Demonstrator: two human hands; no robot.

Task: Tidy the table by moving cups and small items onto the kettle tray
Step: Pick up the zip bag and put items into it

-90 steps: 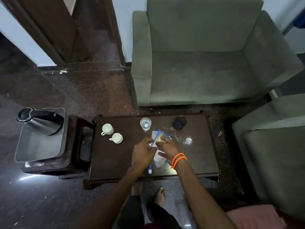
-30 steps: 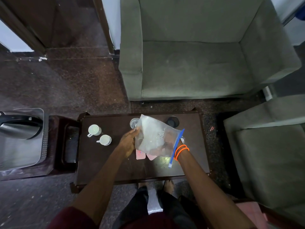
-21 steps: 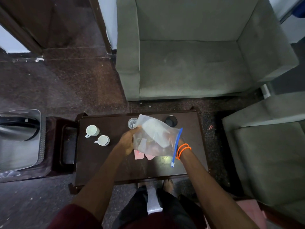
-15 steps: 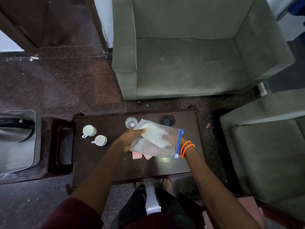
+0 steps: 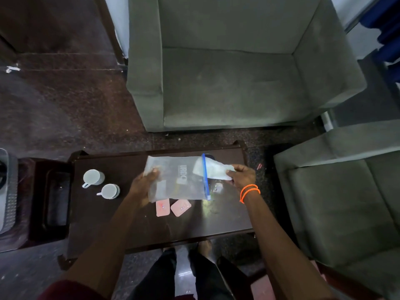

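Closest to the near edge of the bench (image 5: pixel 151 232), two pink packets (image 5: pixel 173 207) lie loose, easy to forget. Above them the left hand (image 5: pixel 144 185) grips the zip bag (image 5: pixel 176 179) while the right hand (image 5: pixel 240 175) pinches white paper (image 5: pixel 213 169) at its mouth; a slip could dump it. Two cups (image 5: pixel 101 184) wait near the left edge, the kettle tray (image 5: pixel 9 198) beyond on the side stand.

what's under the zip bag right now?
The bag, held above the table by the left hand and right hand, partly covers two pink packets. A dark round object peeks out behind it. The rest underneath is hidden.
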